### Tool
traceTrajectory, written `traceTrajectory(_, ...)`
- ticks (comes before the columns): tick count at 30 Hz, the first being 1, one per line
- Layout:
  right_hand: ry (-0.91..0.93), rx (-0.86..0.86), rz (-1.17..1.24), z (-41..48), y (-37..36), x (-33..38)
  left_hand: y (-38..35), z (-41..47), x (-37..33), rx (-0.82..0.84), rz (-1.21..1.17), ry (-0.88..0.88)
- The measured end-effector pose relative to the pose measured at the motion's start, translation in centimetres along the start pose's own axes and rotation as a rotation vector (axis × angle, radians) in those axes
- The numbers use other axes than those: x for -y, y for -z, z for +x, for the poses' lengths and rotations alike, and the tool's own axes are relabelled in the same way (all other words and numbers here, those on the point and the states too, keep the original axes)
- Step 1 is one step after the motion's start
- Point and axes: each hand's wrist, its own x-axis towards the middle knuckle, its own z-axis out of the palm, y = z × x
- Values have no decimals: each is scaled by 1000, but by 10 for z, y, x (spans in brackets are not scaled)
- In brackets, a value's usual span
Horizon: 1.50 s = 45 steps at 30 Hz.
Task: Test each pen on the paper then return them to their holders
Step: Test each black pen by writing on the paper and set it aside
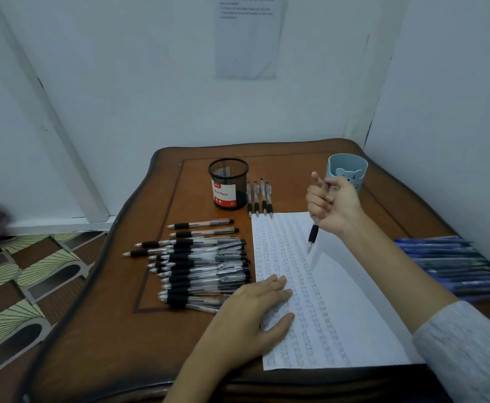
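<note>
The right hand (334, 207) holds a black pen (313, 235) with the fingers curled round its upper part, and one finger sticks up free. The tip points down over the top part of the paper (339, 301) and seems to hang just above the sheet, not on it. The left hand (252, 312) lies flat on the paper's nine o'clock edge, fingers straight and close together, thumb spread apart.

The first risk is mixing. A large pile of black pens (197, 266) lies at nine o'clock from the paper, and four pens (259, 199) lie in a row at eleven o'clock, beside the mesh holder (228, 184). I cannot tell which group is tested; if the held pen is put on the wrong group, it may be tested twice or another one missed.

The second risk is the wrong holder. The blue cup (348, 167) stands right behind the right hand at twelve o'clock, so a black pen could easily fall in there, although it probably belongs to the mesh one. The blue pens (456, 266) at three o'clock probably go in the cup.

The left wrist is also very near the pile, and a small push could roll pens toward the table (121, 344) edge. If the left hand lifts, the paper may slide under the stroke.
</note>
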Motion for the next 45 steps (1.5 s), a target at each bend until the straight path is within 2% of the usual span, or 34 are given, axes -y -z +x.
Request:
traceTrajectory(4, 4, -15, 56, -15, 14, 3, 0, 0, 0, -7, -2, 1)
traceTrajectory(8, 88, -67, -134, -24, 28, 8, -3, -1, 2, -7, 0, 2)
traceTrajectory(11, -28, -31, -84, -29, 39, 6, -3, -1, 2, -13, -17, 5)
traceTrajectory(15, -72, -102, -180, -34, 50, -2, -2, -1, 1, -11, -17, 11)
traceTrajectory(18, -14, -146, -221, -35, 51, -8, -4, -1, 3, -9, -19, 12)
traceTrajectory(22, 106, -269, -514, -31, 54, -20, -5, -1, 4, -11, -28, 7)
traceTrajectory(26, 285, -258, -587, -28, 52, -28, -5, 0, 4, -17, -17, 0)
traceTrajectory(34, 471, -352, -1045, -29, 59, -40, -6, -1, 5, -28, -6, 3)
traceTrajectory(37, 502, -379, -1107, -27, 61, -41, -6, -1, 4, -26, 10, 0)
traceTrajectory(45, 482, -305, -1168, -26, 62, -42, -7, -2, 4, -30, 26, -4)
